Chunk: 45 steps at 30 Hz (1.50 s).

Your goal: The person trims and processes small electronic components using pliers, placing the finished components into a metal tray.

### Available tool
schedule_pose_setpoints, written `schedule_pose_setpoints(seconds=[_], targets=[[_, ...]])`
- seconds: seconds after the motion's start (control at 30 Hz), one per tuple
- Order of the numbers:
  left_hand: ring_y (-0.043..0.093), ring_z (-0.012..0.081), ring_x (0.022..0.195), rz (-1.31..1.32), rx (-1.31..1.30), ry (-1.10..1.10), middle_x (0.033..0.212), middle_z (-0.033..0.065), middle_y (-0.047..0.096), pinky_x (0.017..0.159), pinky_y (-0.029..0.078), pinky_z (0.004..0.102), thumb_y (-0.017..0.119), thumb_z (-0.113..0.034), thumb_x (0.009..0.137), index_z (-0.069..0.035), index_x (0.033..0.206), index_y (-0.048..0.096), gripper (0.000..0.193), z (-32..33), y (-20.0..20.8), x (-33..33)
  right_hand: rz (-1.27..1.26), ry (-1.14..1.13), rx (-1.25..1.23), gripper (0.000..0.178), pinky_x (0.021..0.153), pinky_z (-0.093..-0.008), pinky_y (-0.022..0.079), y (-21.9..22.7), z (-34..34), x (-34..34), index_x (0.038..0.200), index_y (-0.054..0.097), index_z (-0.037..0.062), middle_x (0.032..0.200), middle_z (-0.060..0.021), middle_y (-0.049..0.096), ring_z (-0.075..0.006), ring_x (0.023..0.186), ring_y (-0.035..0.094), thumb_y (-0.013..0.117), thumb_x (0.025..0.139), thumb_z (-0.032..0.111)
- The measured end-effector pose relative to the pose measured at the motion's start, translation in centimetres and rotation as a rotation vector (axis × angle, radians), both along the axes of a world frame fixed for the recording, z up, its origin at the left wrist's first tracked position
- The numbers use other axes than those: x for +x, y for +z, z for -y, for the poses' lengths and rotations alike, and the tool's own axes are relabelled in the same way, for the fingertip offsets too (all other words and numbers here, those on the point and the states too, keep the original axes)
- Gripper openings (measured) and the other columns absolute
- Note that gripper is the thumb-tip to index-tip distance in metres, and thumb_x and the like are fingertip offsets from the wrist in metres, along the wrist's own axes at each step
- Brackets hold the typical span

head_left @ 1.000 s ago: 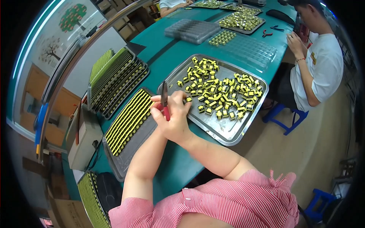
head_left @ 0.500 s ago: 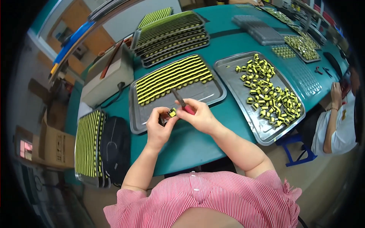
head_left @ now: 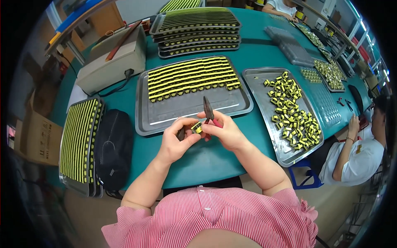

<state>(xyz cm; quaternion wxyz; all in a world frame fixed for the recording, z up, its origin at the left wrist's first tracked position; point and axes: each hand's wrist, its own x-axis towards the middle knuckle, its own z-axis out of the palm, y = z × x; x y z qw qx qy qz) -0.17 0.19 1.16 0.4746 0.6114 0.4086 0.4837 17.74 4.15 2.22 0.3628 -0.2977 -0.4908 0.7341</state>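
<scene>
In front of my chest, my left hand (head_left: 173,141) pinches a small yellow-and-black transformer (head_left: 197,128). A dark object, partly hidden, shows in that palm. My right hand (head_left: 226,133) is closed round red-handled pliers (head_left: 208,108), their dark jaws pointing up and away from me; its fingertips also touch the transformer. Just beyond my hands lies a metal tray (head_left: 165,118) with tight rows of the same transformers (head_left: 192,76) across its far part. A second tray (head_left: 258,76) at the right holds a loose heap of transformers (head_left: 295,115).
Filled trays are stacked at the back (head_left: 196,29) and at the left (head_left: 78,142), beside a black case (head_left: 113,149). A beige box (head_left: 109,62) stands at the back left. Clear plastic trays (head_left: 289,45) lie farther right. A co-worker (head_left: 351,157) sits at the right, another person at the far end.
The pliers have swung from pointing up-left to nearly upright, and the transformer has turned between my fingers. My view has shifted, so trays appear moved.
</scene>
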Motion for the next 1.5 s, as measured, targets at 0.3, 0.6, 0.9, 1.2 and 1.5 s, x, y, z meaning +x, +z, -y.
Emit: schedule_pose_setpoints(seconds=[0.3,0.6,0.9,1.2,1.5], targets=[[0.052,0.0086,0.079,0.288,-0.029,0.082,0.099,0.0092,0.058,0.07,0.043,0.0214,0.062,-0.006,0.077,0.001,0.105,0.048,0.032,0.3,1.5,0.6,0.296,-0.227,0.359,0.025,0.064,-0.0234,0.045,-0.1,0.3,0.1,0.099,0.056,0.0005,0.081,-0.0044,0.061,-0.011,0.07,0.057,0.063,0.078,0.013],[0.053,0.0096,0.077,0.211,0.039,0.217,0.096,0.0088,0.058,0.068,0.044,0.0222,0.059,-0.007,0.078,0.002,0.106,0.048,0.031,0.3,1.4,-0.2,0.622,-0.487,0.814,0.027,0.055,-0.0235,0.045,0.9,0.7,0.0,0.082,0.062,0.0012,0.069,-0.0067,0.06,-0.0127,0.059,0.057,0.074,0.066,0.019],[0.052,0.0082,0.079,0.145,0.079,0.267,0.091,0.0039,0.055,0.069,0.043,0.0207,0.056,-0.002,0.08,0.003,0.108,0.05,0.028,0.3,1.2,0.0,0.638,-0.506,0.959,0.03,0.054,-0.0245,0.046,0.7,0.6,0.3,0.082,0.062,0.0015,0.071,-0.0066,0.06,-0.0153,0.059,0.059,0.077,0.062,0.019],[0.044,0.0022,0.067,0.073,0.153,0.389,0.082,-0.0012,0.051,0.057,0.037,0.0146,0.061,0.001,0.077,0.0,0.102,0.053,0.027,0.1,1.1,0.1,0.699,-0.532,1.044,0.03,0.053,-0.0263,0.046,0.6,0.5,0.2,0.08,0.062,0.004,0.072,-0.0057,0.06,-0.0169,0.062,0.059,0.078,0.061,0.021],[0.045,0.0042,0.065,-0.025,0.251,0.465,0.079,-0.0007,0.053,0.055,0.037,0.0167,0.065,-0.001,0.072,-0.002,0.097,0.055,0.027,-0.1,0.6,0.1,0.733,-0.539,1.059,0.03,0.052,-0.0265,0.046,0.6,0.6,0.3,0.079,0.062,0.0036,0.071,-0.0057,0.06,-0.0172,0.06,0.059,0.078,0.061,0.021]])
